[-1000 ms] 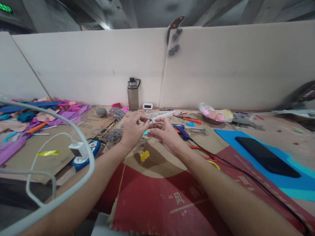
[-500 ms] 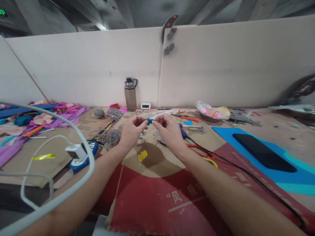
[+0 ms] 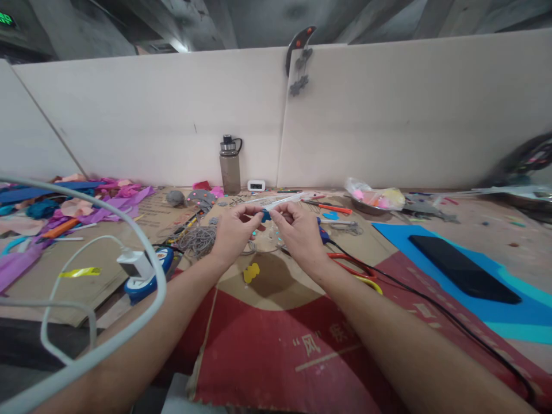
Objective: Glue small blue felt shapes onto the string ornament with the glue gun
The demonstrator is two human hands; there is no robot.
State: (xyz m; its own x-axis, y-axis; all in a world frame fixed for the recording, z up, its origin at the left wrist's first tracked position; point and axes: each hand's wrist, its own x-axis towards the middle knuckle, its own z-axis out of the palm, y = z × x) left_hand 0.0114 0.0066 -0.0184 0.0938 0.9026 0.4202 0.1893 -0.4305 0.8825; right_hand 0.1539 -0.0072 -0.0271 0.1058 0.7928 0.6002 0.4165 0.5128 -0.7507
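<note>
Between my fingertips is a small dark-blue cutout piece (image 3: 266, 215), pinched from both sides above the cardboard. My left hand (image 3: 237, 231) is closed on its left edge, and my right hand (image 3: 299, 229) grips its right edge. Much of the piece is hidden by the fingers, so its full outline cannot be made out. Below the hands a yellow cloud-like cutout (image 3: 250, 272) lies on the red and brown cardboard (image 3: 259, 345). Grey yarn (image 3: 199, 241) is heaped beside my left wrist. Scissors with orange handles (image 3: 351, 263) lie near my right forearm.
A white cable (image 3: 161, 270) loops across the left foreground near a blue power strip (image 3: 149, 282). A black phone (image 3: 463, 268) rests on blue sheets (image 3: 397, 241) at right. A bottle (image 3: 230, 169) and small clock (image 3: 256, 186) stand by the white partition (image 3: 150, 121).
The blue piece has turned slightly between my fingertips and shows more of its surface below them. Both hands stay in nearly the same place.
</note>
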